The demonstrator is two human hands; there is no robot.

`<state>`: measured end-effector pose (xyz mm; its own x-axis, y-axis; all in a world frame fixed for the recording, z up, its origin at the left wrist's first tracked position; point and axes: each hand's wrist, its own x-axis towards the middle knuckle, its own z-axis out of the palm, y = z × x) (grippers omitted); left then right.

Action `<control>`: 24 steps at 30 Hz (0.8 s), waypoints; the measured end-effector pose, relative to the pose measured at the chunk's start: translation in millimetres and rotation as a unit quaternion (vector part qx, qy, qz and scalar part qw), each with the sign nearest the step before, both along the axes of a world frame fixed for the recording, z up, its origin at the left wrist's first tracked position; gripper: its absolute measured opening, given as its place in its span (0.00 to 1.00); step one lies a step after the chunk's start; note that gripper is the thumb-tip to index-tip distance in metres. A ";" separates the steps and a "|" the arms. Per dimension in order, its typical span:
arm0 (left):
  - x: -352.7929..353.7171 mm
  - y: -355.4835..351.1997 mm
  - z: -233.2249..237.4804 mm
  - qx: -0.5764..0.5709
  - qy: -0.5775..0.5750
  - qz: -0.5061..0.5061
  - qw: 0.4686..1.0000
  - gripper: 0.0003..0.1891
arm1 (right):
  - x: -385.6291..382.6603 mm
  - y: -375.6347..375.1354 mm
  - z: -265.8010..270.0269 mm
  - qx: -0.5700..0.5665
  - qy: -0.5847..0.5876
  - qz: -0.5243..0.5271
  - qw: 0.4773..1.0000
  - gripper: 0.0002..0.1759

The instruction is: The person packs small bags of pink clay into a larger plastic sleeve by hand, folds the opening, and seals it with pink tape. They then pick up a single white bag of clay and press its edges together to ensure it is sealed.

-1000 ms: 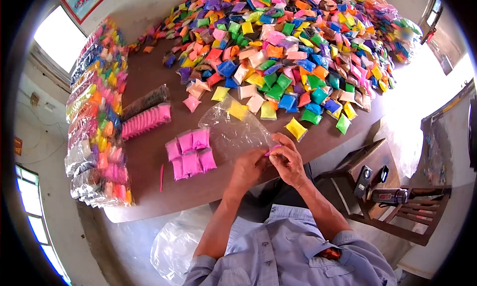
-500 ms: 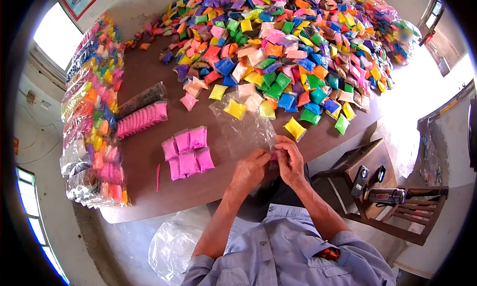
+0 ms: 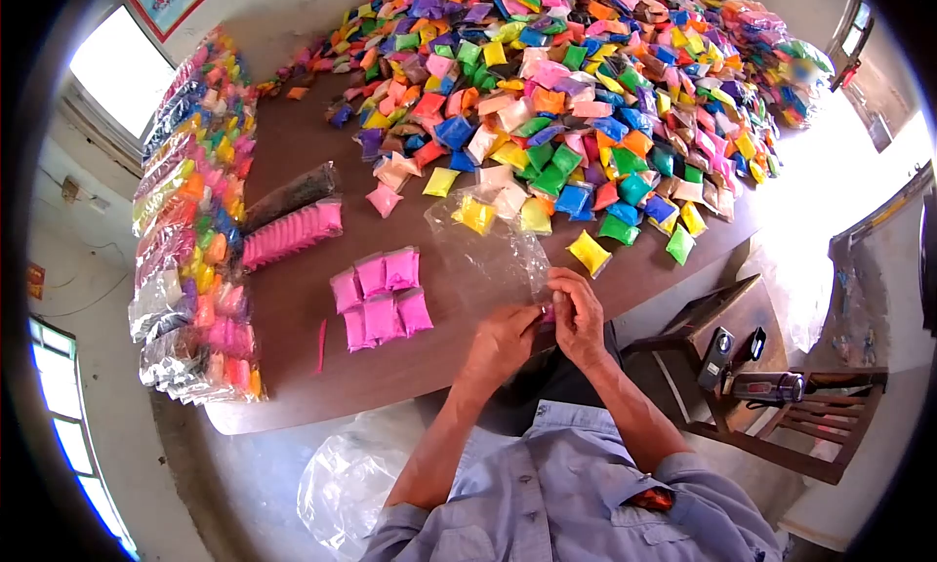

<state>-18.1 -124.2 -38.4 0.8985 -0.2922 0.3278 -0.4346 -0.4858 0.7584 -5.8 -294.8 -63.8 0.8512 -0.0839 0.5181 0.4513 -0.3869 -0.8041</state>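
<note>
At the table's near edge, my left hand (image 3: pixel 501 345) and my right hand (image 3: pixel 582 320) meet, both with fingers pinched together. Between them is the end of a clear plastic bag (image 3: pixel 503 253), which spreads away over the tabletop and partly over a yellow packet (image 3: pixel 473 214). A small bit of pink (image 3: pixel 548 314) shows between the fingers; most of it is hidden. Left of my hands lie two rows of pink packets (image 3: pixel 384 317). Beside these is a thin pink stick (image 3: pixel 322 345). Just beyond my right hand lies a single yellow packet (image 3: pixel 589 254).
A large heap of coloured packets (image 3: pixel 547 103) covers the far table (image 3: pixel 283 367). Filled clear bags (image 3: pixel 195 230) line the left edge, near a bagged pink row (image 3: pixel 293 234). At right, a wooden chair (image 3: pixel 830 425) bears a flask (image 3: pixel 766 386). Clear plastic (image 3: pixel 346 484) lies below.
The whole view has shifted slightly, so the table's contents appear a little further right. My hands stay together at the bag's end, with only small finger movements.
</note>
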 end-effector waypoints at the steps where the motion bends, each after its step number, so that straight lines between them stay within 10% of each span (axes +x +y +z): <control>1: -2.0 -0.1 0.3 0.005 -0.001 0.003 1.000 0.14 | -0.9 0.1 1.2 0.005 -0.001 0.003 1.000 0.11; 7: -16.3 16.5 23.9 -0.024 0.038 0.055 0.997 0.11 | 0.5 -1.0 2.5 -0.010 0.006 -0.002 1.000 0.12; 14: -0.7 104.1 49.4 0.236 0.005 0.276 0.932 0.12 | 0.2 -1.2 -4.6 0.012 0.004 -0.002 1.000 0.12; 24: -3.6 113.6 25.3 0.241 0.037 0.202 0.949 0.21 | 0.6 -1.6 -9.3 0.038 0.005 -0.001 0.999 0.12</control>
